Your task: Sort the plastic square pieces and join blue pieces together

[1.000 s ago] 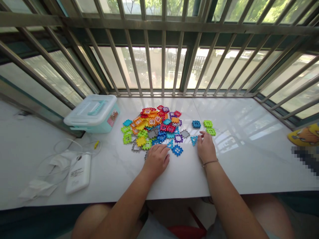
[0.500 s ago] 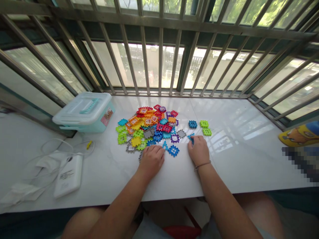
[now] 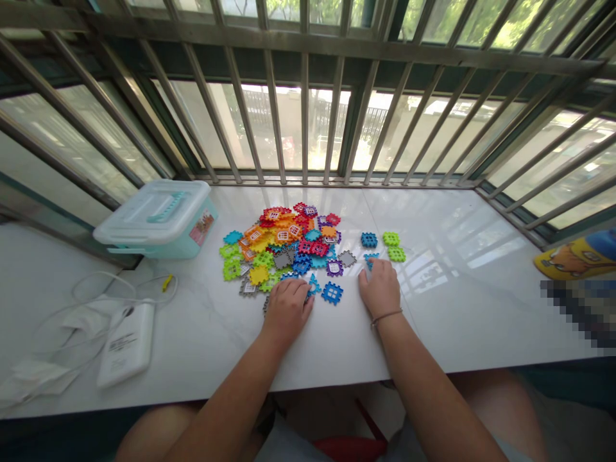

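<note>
My left hand [image 3: 287,310] rests at the front edge of a heap of toothed plastic building tiles [image 3: 283,236], palm down with fingers curled. Its thumb and fingertips close around the edge of a light blue building tile [image 3: 314,284]. Just right of that lies a blue window tile [image 3: 332,293]. My right hand [image 3: 381,287] lies farther right, thumb apart from the fingers. Its fingertips touch a small blue tile [image 3: 370,258] on the table, partly hidden by them. Beyond it sit a dark blue window tile [image 3: 369,240] and two lime green tiles [image 3: 391,239].
A teal box with a clear lid [image 3: 156,221] stands at the back left. In front of it lie a white power bank [image 3: 126,346] and tangled white cables. A yellow and blue object [image 3: 577,256] is at the right edge. Metal bars [image 3: 308,115] rise behind the white table [image 3: 462,308].
The small blue tile at my right hand went from tilted in the fingers to lying flatter on the table, and the thumb spread away. My left thumb now shows beside the light blue tile.
</note>
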`<control>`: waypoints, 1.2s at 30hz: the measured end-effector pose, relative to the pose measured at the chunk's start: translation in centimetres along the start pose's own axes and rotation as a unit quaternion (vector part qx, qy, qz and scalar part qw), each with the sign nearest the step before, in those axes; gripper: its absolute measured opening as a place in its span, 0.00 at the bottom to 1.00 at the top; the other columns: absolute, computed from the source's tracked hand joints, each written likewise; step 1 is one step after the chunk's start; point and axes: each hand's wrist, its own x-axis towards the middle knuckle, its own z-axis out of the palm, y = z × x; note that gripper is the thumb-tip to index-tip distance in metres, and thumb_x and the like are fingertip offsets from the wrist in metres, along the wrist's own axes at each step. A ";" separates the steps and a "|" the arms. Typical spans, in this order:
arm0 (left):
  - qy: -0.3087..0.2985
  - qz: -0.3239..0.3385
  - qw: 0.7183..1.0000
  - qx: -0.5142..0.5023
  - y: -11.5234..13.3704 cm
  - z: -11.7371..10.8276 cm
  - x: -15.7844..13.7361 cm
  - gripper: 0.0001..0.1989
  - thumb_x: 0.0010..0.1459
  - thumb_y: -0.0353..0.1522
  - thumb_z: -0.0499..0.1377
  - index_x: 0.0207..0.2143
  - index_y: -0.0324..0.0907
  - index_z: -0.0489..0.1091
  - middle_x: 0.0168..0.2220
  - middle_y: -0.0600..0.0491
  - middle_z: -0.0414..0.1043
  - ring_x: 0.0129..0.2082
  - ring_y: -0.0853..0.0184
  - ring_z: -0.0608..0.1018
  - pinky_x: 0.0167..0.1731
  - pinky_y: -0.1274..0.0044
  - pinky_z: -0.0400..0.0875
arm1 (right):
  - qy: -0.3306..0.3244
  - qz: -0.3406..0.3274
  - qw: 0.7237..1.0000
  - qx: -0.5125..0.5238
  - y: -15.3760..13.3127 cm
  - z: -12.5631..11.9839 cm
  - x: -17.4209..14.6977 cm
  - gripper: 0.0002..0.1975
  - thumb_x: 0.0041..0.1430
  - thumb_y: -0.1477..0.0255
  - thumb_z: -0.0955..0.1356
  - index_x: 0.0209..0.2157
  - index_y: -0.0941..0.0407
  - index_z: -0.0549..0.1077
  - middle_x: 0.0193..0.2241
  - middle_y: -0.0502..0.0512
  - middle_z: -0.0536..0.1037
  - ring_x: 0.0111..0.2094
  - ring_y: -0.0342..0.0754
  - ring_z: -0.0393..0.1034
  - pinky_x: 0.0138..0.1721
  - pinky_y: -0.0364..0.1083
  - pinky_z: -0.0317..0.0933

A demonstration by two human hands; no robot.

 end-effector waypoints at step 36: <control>0.099 0.075 0.985 -0.123 1.8 -0.8 0.0 0.05 0.74 0.28 0.60 0.49 0.47 0.71 0.48 0.48 0.80 0.52 0.62 0.83 0.56 0.70 0.80 | -0.070 -0.310 0.931 0.180 -4.3 -2.6 -1.5 0.11 0.77 0.63 0.67 0.50 0.52 0.79 0.46 0.58 0.83 0.48 0.55 0.74 0.53 0.56 0.65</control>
